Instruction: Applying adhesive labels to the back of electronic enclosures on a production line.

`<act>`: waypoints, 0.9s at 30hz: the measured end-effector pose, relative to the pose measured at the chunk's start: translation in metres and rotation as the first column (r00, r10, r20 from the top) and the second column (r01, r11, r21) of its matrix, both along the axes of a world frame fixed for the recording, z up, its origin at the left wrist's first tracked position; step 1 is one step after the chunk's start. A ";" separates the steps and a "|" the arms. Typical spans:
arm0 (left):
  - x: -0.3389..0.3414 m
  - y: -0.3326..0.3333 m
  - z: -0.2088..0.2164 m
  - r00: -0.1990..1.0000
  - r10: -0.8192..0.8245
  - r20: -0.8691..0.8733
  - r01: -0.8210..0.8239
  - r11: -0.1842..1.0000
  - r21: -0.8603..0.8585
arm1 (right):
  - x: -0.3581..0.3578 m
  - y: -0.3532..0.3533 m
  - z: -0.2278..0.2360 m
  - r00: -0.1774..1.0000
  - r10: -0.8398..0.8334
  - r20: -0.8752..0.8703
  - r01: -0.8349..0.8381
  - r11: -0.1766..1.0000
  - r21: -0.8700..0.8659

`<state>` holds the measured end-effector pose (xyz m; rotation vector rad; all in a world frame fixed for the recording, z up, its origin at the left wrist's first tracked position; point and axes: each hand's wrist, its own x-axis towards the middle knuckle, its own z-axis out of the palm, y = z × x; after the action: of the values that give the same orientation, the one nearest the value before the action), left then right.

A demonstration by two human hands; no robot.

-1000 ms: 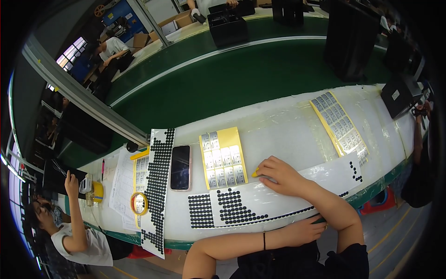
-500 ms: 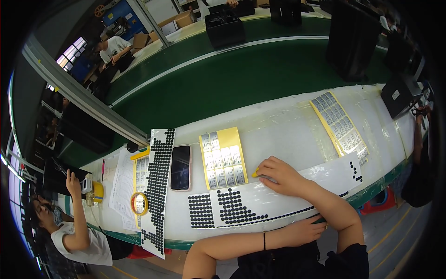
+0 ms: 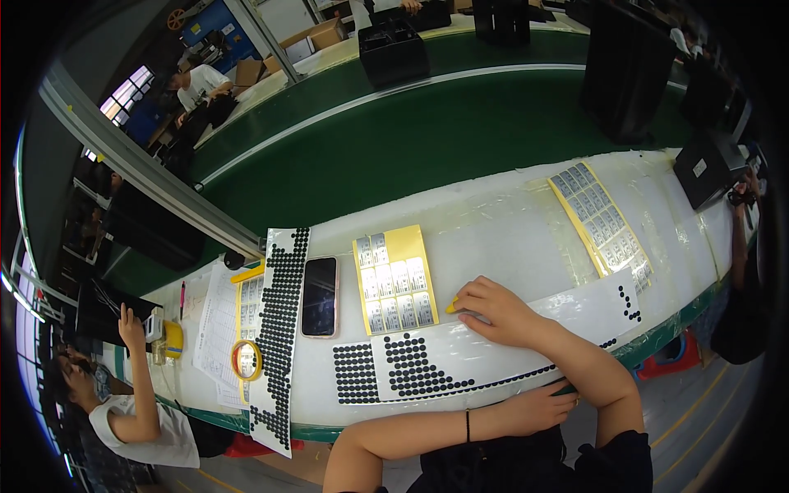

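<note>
My right hand (image 3: pixel 495 312) rests on the white work surface, fingers bent and closed on a small yellow piece (image 3: pixel 452 306) whose kind I cannot make out. Beside it lies a yellow-backed sheet of silver labels (image 3: pixel 397 287), partly used. Below the hand stretches a white sheet of round black stickers (image 3: pixel 415 367), with some rows gone. My left hand (image 3: pixel 542 408) lies near the table's front edge by my right elbow, its fingers curled together; I see nothing in them. A dark band circles that wrist.
A phone (image 3: pixel 320 297) lies left of the labels, beside another sheet of black dots (image 3: pixel 283 304) and a yellow tape roll (image 3: pixel 246 360). More labels (image 3: pixel 600 215) lie at right. Beyond runs a green conveyor (image 3: pixel 444 135) with black boxes (image 3: pixel 625 74). A co-worker (image 3: pixel 144 415) sits left.
My hands stay where they were. The co-worker at the left has lowered a raised hand slightly. The black boxes on the conveyor have shifted a little.
</note>
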<state>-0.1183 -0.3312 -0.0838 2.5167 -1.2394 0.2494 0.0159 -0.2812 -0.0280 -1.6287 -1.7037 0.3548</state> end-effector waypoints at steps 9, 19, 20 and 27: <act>0.000 0.000 0.000 1.000 -0.003 -0.002 0.003 1.000 0.015 | -0.001 0.000 0.001 1.000 0.002 -0.012 -0.002 1.000 -0.007; 0.000 0.000 0.001 1.000 0.005 0.003 -0.005 0.999 0.032 | 0.000 0.000 -0.001 1.000 0.003 -0.013 -0.003 1.000 0.013; 0.000 0.000 -0.001 1.000 0.005 0.003 -0.005 0.999 0.032 | 0.000 0.001 -0.001 1.000 0.003 -0.013 -0.003 1.000 0.013; 0.000 0.000 0.000 1.000 -0.003 -0.009 0.003 1.000 0.025 | 0.000 0.000 0.001 1.000 0.005 -0.015 -0.005 1.000 0.016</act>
<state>-0.1181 -0.3311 -0.0837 2.5345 -1.2505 0.2231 0.0157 -0.2810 -0.0274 -1.6071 -1.6955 0.3539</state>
